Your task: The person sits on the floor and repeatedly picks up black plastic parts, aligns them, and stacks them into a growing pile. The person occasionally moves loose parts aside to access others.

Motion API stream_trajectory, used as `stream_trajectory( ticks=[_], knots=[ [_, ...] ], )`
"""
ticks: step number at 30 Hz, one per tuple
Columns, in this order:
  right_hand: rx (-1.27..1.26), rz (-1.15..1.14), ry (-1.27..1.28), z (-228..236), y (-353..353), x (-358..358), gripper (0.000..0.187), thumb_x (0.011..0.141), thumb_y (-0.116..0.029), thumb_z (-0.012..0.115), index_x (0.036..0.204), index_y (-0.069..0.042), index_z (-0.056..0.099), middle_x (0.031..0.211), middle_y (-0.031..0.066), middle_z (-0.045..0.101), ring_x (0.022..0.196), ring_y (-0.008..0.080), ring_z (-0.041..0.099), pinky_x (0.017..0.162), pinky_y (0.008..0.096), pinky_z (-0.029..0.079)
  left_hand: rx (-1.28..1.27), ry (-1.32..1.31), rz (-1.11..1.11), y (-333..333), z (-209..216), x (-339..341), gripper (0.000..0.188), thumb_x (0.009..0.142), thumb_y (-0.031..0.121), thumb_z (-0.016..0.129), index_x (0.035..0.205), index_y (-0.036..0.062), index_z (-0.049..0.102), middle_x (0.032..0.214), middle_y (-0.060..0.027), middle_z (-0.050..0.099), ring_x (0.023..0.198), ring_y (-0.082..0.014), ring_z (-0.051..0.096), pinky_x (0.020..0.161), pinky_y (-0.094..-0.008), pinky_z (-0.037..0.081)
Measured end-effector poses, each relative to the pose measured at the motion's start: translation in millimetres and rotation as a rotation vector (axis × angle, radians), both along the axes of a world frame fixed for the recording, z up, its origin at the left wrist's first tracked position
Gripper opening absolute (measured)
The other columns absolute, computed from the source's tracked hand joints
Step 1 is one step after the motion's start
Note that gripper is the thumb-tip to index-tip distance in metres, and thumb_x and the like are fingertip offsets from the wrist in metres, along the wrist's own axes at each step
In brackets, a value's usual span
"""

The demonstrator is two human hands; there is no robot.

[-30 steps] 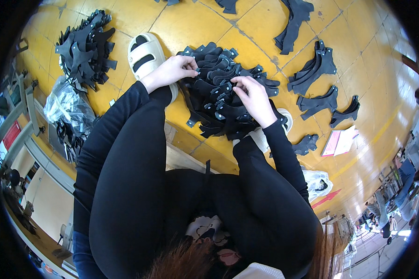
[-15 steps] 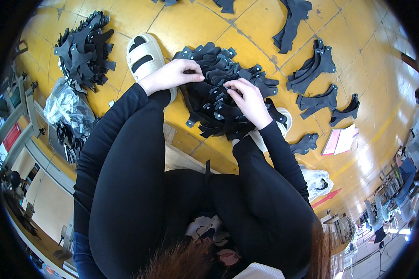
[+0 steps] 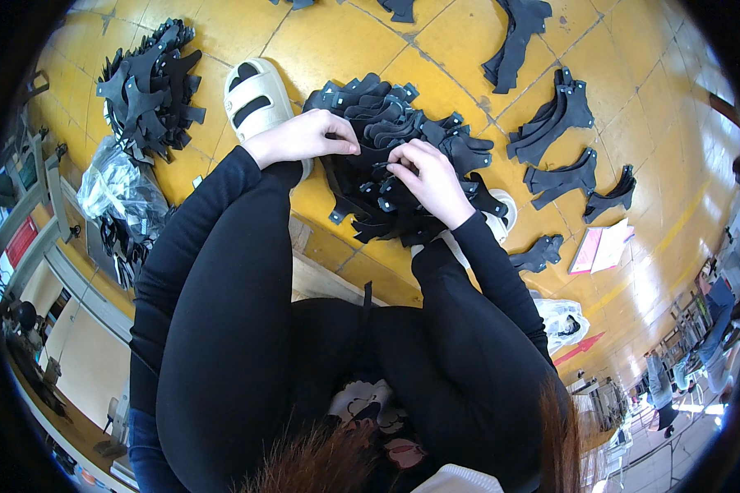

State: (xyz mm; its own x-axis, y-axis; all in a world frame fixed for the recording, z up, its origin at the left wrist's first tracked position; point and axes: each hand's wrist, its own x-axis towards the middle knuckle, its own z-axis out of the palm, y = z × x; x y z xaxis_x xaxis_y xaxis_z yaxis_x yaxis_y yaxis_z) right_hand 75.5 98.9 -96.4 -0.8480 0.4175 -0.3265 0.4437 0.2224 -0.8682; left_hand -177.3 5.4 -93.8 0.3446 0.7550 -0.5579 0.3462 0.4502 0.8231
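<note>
A heap of black cut fabric pieces (image 3: 386, 209), many with small pale tags, lies on the floor between my feet. My left hand (image 3: 308, 135) is over the heap's left side, its thumb and fingertips pinched on the edge of a black fabric piece (image 3: 372, 154). Just to the right, my right hand (image 3: 426, 174) pinches the other end of that piece, where a small tag shows between the fingertips. The piece is stretched between both hands. Its outline blends into the dark pieces beneath.
Another tall pile of black pieces (image 3: 148, 90) stands at the far left, above a clear plastic bag (image 3: 122, 193). Smaller stacks of black pieces (image 3: 561, 115) lie at the right, near pink and white papers (image 3: 600, 248). My beige sandal (image 3: 256, 99) borders the heap.
My right hand has shifted slightly left and down, closer to my left hand, and its fingers have closed on the fabric edge. The left hand has barely moved.
</note>
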Motion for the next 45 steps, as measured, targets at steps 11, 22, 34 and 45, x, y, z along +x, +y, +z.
stream_trajectory(
  ticks=[11, 22, 34, 45],
  knots=[
    [0.003, -0.089, 0.204, 43, 35, -27, 0.014, 0.088, -0.014, 0.071, 0.097, -0.006, 0.063, 0.096, 0.0089, 0.065, 0.101, 0.0274, 0.061, 0.091, 0.0383, 0.046, 0.286, -0.118, 0.154, 38, 61, 6, 0.036, 0.091, 0.012, 0.071, 0.125, 0.0064, 0.062, 0.111, -0.0037, 0.065, 0.109, -0.0144, 0.060, 0.098, -0.0318, 0.046],
    [-0.009, -0.432, 0.327, 60, 61, -43, 0.019, 0.092, -0.010, 0.067, 0.109, -0.001, 0.067, 0.105, 0.0089, 0.069, 0.093, 0.0172, 0.066, 0.084, 0.0292, 0.051, -0.114, -0.209, 0.215, 35, 45, 19, 0.031, 0.100, 0.034, 0.064, 0.097, 0.0032, 0.066, 0.083, 0.0017, 0.064, 0.080, -0.0087, 0.058, 0.077, -0.0237, 0.046],
    [0.049, -0.038, -0.015, -2, 15, 16, 0.014, 0.088, -0.010, 0.065, 0.099, -0.002, 0.067, 0.089, 0.0139, 0.069, 0.087, 0.0320, 0.065, 0.078, 0.0407, 0.051, -0.309, -0.291, 0.837, 24, 41, 4, 0.024, 0.099, 0.029, 0.064, 0.093, 0.0060, 0.062, 0.080, 0.0018, 0.057, 0.076, -0.0095, 0.056, 0.073, -0.0237, 0.044],
    [0.417, -0.109, -0.152, -38, 48, 26, 0.030, 0.090, -0.011, 0.064, 0.119, -0.006, 0.065, 0.124, 0.0149, 0.063, 0.119, 0.0343, 0.057, 0.101, 0.0412, 0.045, -0.311, -0.441, 0.865, 22, 40, 5, 0.015, 0.099, 0.022, 0.063, 0.097, 0.0078, 0.058, 0.075, 0.0026, 0.050, 0.069, -0.0097, 0.051, 0.066, -0.0235, 0.041]
  ],
)
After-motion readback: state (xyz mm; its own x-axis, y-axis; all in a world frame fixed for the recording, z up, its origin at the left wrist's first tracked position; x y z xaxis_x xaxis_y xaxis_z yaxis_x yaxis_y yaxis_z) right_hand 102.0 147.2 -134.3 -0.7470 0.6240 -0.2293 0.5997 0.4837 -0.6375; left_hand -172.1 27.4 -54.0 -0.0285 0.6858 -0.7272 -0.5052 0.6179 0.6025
